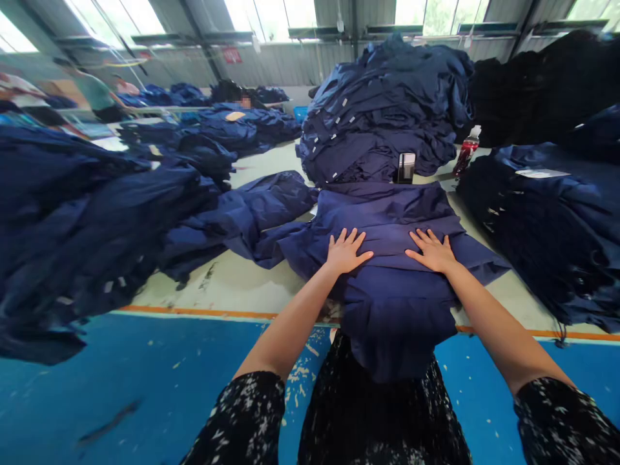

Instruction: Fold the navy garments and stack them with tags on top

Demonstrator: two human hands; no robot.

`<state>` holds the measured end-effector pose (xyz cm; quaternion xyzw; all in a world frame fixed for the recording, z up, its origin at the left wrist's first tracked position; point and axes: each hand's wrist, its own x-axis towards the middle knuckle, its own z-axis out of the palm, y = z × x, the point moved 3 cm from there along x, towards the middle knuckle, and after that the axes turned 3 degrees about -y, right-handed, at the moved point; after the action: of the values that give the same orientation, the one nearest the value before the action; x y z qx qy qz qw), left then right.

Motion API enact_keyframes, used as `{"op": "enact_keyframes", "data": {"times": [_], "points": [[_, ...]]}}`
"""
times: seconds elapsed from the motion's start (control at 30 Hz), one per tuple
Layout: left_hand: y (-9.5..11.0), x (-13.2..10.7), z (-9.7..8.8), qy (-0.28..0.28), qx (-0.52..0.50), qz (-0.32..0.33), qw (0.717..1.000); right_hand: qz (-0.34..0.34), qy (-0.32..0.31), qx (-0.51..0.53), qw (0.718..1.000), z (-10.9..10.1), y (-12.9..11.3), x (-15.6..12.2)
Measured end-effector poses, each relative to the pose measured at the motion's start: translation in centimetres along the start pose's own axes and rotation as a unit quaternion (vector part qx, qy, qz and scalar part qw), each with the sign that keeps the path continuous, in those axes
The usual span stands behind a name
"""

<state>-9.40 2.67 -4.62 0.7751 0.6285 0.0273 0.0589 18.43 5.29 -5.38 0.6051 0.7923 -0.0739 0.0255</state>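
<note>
A navy work garment (393,303) lies spread on the pale table (227,284), its lower part hanging over the front edge toward me. My left hand (347,252) rests flat on the fabric with fingers spread, and my right hand (431,250) does the same a little further right. Neither hand grips a fold. Both forearms are bare, and dark floral sleeves show near the bottom of the view.
A tall stack of navy garments (380,119) rises behind the spread one, with a phone (405,168) upright against it. A red bottle (467,152) stands to the right. More navy heaps (82,219) lie left and right. Co-workers (92,93) stand further back.
</note>
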Motion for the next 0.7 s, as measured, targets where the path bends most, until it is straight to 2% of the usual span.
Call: {"op": "enact_keyframes", "data": {"times": [0.1, 0.17, 0.23, 0.33, 0.43, 0.5, 0.6, 0.7], "points": [[-0.5, -0.2, -0.5, -0.011, 0.008, 0.006, 1.0, -0.002, -0.017, -0.003, 1.0, -0.1, 0.3, 0.5], [-1.2, -0.4, -1.7, 0.011, 0.009, 0.011, 1.0, -0.001, -0.02, -0.002, 1.0, -0.8, -0.5, 0.9], [-2.6, -0.8, -3.3, 0.06, 0.012, 0.0, 0.998, -0.016, -0.01, 0.0, 1.0, -1.7, -2.3, 1.3], [-5.9, -1.9, -5.8, 0.141, 0.017, -0.04, 0.989, -0.097, 0.004, 0.009, 0.995, -2.4, -6.3, 1.7], [-9.9, -3.5, -7.9, 0.201, 0.022, -0.101, 0.974, -0.182, 0.014, 0.025, 0.983, -2.0, -9.6, 2.0], [-12.5, -4.8, -8.7, 0.229, 0.022, -0.153, 0.961, -0.205, 0.019, 0.033, 0.978, -1.0, -10.8, 2.1], [-15.7, -6.7, -9.0, 0.255, 0.02, -0.244, 0.936, -0.206, 0.027, 0.017, 0.978, 0.7, -11.2, 2.3], [-18.2, -8.2, -8.5, 0.273, 0.01, -0.341, 0.9, -0.203, 0.038, -0.002, 0.978, 1.7, -11.1, 2.5]]}}
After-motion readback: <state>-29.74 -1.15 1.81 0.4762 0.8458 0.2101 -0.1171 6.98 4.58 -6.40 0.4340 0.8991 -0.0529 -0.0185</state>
